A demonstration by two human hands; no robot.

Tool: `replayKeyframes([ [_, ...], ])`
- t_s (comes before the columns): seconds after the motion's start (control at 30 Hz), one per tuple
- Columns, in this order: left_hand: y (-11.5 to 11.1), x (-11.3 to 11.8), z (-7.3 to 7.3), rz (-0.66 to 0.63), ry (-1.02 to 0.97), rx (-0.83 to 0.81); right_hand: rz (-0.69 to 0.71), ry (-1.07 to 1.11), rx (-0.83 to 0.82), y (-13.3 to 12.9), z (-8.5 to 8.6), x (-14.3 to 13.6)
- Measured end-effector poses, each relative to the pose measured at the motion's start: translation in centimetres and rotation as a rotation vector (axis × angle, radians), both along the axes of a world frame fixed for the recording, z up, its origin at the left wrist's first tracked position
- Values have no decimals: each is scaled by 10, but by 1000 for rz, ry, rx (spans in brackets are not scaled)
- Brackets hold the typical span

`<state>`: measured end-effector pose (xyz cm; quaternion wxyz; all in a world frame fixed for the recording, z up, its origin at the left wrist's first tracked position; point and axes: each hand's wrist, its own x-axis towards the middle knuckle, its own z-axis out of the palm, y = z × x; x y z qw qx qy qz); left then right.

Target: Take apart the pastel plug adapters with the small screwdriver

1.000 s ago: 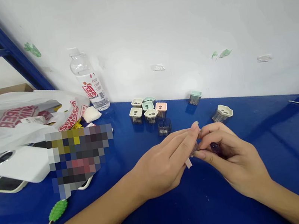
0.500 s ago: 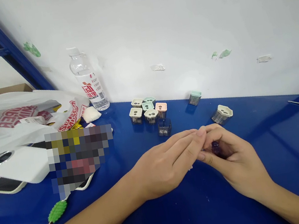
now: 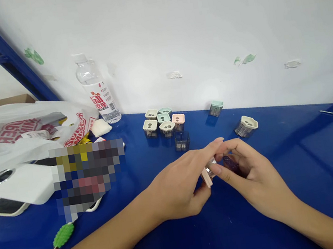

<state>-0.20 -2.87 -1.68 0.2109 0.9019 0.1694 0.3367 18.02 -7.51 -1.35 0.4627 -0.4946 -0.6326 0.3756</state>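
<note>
The step in hand seems to be work with 2 hands on the pink piece [image 3: 206, 178], held above the table [image 3: 179, 244]. The left hand [image 3: 179, 185] pinches it; the right hand [image 3: 253, 174], thumb at its shiny part, curls round a dark item [image 3: 231, 164]. The next move likely calls for steady fingertips. The piece looks pale and flat-edged, partly hidden.

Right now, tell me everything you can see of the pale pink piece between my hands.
The pale pink piece looks like plastic: a flat, straight-edged slab, with a silvery part beside it, perhaps attached. It is tilted above the table. The left hand covers much of it; the right hand touches the silvery part. Its full shape is hidden.
</note>
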Motion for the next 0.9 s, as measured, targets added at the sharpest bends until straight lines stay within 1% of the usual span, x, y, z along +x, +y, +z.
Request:
replayKeyframes([
  [0.1, -1, -1, 0, 10, 23, -45, 6, -21, -1, 1, 0, 0],
  [0.3, -1, -1, 1, 5, 38, -78, -36, -74, 53, -1, -2, -2],
  [0.43, 0, 0, 2, 13, 41, -178, -89, -88, 53, -2, -1, 1],
  [0.53, 2, -1, 5, 20, 36, -285, -140, -89, 66, -1, 7, 8],
  [0.67, 3, -1, 9, 57, 41, -458, -177, -72, 118, 5, 23, 24],
  [0.73, 3, -2, 11, 55, 42, -532, -229, -116, 200, 7, 31, 31],
  [0.83, 4, -2, 14, 23, 37, -602, -350, -225, 320, 7, 38, 38],
  [0.87, 4, -2, 14, 5, 38, -624, -382, -206, 331, 6, 39, 39],
  [0.9, 4, -2, 15, -13, 41, -646, -398, -143, 333, 5, 39, 40],
])
